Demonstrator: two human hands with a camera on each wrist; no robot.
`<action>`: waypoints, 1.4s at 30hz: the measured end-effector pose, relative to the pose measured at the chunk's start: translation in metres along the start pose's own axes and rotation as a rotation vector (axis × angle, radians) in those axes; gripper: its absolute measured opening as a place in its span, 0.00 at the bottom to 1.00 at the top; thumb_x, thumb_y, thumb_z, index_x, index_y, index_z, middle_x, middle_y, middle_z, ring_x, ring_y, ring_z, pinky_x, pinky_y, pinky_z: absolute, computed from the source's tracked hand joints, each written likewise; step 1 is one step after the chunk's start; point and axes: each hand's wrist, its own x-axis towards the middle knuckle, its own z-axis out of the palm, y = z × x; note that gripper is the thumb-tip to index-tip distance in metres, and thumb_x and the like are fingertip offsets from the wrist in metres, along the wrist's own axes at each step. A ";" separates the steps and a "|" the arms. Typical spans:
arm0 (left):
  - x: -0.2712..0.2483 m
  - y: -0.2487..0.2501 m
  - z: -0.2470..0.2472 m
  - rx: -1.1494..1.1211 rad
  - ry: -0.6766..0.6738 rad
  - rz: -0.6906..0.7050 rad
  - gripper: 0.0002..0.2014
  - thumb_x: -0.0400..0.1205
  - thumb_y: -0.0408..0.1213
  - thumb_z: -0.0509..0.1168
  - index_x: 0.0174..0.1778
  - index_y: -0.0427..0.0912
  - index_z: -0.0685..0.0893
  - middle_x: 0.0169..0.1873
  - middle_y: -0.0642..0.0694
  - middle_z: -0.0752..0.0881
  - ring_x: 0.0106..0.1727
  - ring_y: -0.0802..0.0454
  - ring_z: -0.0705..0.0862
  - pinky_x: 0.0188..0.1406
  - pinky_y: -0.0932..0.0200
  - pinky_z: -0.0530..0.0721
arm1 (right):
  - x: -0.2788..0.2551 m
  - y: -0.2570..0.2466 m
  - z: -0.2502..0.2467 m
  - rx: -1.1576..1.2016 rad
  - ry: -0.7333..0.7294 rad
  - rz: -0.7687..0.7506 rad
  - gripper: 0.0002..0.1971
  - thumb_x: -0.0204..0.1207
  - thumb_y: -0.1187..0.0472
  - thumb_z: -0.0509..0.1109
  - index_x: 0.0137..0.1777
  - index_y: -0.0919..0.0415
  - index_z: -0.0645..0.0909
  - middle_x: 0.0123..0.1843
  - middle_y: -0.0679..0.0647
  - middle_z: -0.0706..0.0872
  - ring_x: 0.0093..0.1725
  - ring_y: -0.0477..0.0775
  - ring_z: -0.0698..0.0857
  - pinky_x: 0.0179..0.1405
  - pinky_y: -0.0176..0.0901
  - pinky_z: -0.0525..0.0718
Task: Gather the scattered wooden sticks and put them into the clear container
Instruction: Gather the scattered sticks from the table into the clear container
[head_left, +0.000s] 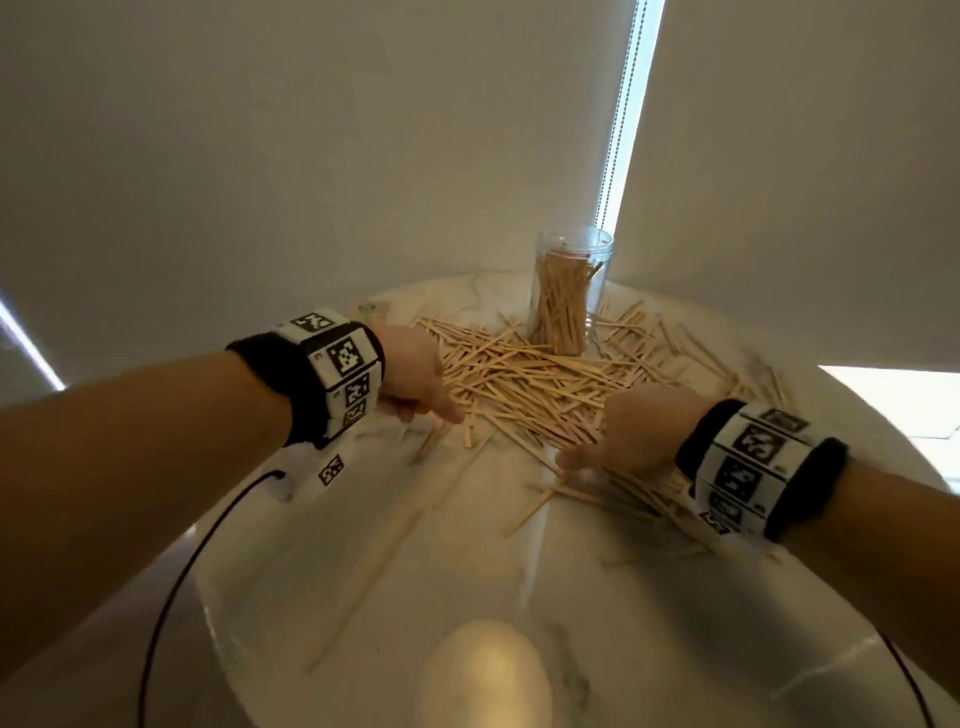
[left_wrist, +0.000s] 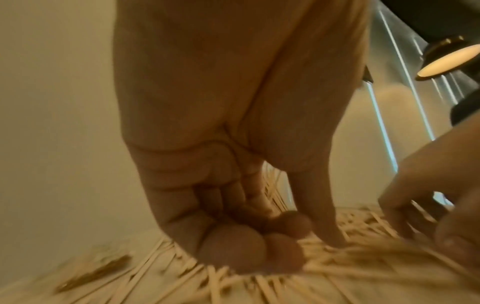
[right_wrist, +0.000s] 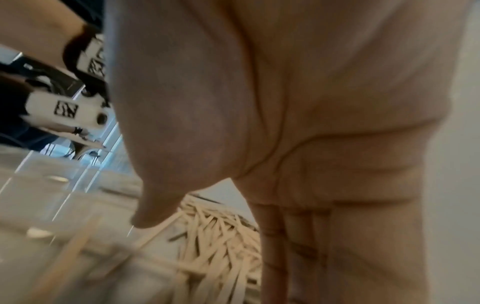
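A heap of thin wooden sticks lies scattered across the far half of a round marble table. Behind the heap stands the clear container, upright, lidless and partly filled with sticks. My left hand sits on the heap's left edge. In the left wrist view its fingers are curled into the palm, with sticks showing between forefinger and thumb. My right hand lies palm down on the near right of the heap, with fingers straight on the sticks and thumb spread.
Longer sticks lie loose on the table's near left. A black cable hangs from my left wrist past the table edge. A wall and a blind with a bead cord stand right behind the container. A lamp glows above.
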 end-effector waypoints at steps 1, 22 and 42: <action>-0.013 -0.005 0.008 0.040 -0.085 -0.037 0.23 0.71 0.58 0.78 0.40 0.38 0.88 0.31 0.46 0.89 0.29 0.53 0.86 0.33 0.61 0.87 | -0.002 -0.003 0.005 -0.024 -0.014 0.003 0.38 0.70 0.19 0.58 0.32 0.58 0.75 0.32 0.51 0.81 0.33 0.50 0.79 0.35 0.42 0.78; -0.018 -0.001 0.038 0.084 0.132 -0.066 0.16 0.89 0.39 0.57 0.62 0.31 0.83 0.48 0.41 0.85 0.41 0.47 0.83 0.42 0.54 0.84 | 0.010 -0.024 0.007 0.269 0.073 0.066 0.24 0.76 0.44 0.74 0.59 0.65 0.84 0.40 0.52 0.81 0.47 0.55 0.83 0.52 0.47 0.87; 0.101 0.032 0.028 0.187 0.235 -0.108 0.25 0.85 0.58 0.62 0.36 0.38 0.79 0.40 0.42 0.82 0.42 0.45 0.83 0.45 0.54 0.82 | 0.030 -0.008 0.008 0.228 0.112 -0.043 0.15 0.81 0.48 0.71 0.56 0.60 0.86 0.37 0.49 0.79 0.45 0.53 0.83 0.50 0.44 0.87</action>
